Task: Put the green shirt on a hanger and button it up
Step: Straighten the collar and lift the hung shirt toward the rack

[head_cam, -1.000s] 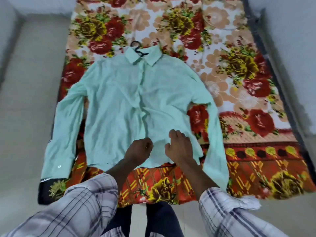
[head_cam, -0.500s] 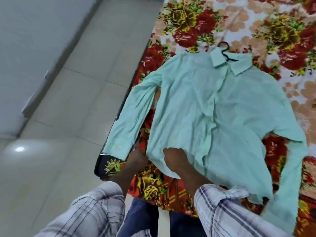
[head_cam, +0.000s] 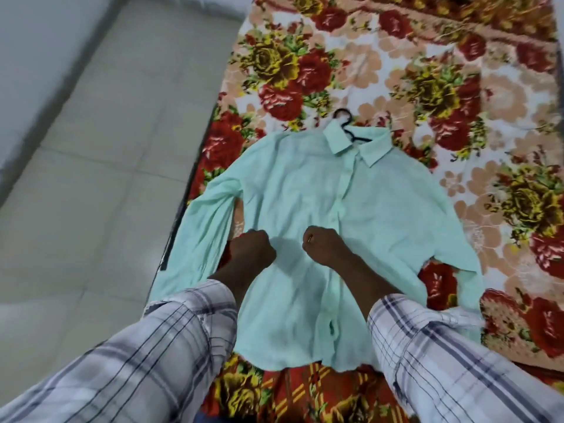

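Floor tiles (head_cam: 100,184) in pale grey fill the left of the view and meet a white wall (head_cam: 27,41) at the far left corner. Beside them lies a floral blanket (head_cam: 406,53) printed with red and yellow roses; whether a bed or a mattress is under it cannot be told.

On the blanket's near left part the green shirt (head_cam: 305,184) lies flat, front up, with its collar towards the far edge and its hem towards the near edge. A black hanger (head_cam: 348,131) sits inside it, its hook sticking out of the collar onto the blanket. The button placket runs straight down from the collar, with a small gap near the hem. One shirt sleeve trails along the blanket's left edge; the other bends back towards the near edge and passes under the person's right forearm.

Both hands are on the middle of the shirt front, well below the collar and near each other. The left hand (head_cam: 251,250) is at the shirt's left side seam, its fingers curled tight with a bit of green cloth bunched over the knuckles. The right hand (head_cam: 328,245) is just left of the placket, knuckles up and fingers curled under; whether they pinch cloth cannot be told. Creases fan from both hands towards the hem. Both forearms reach forward from rolled plaid sleeves (head_cam: 457,361).
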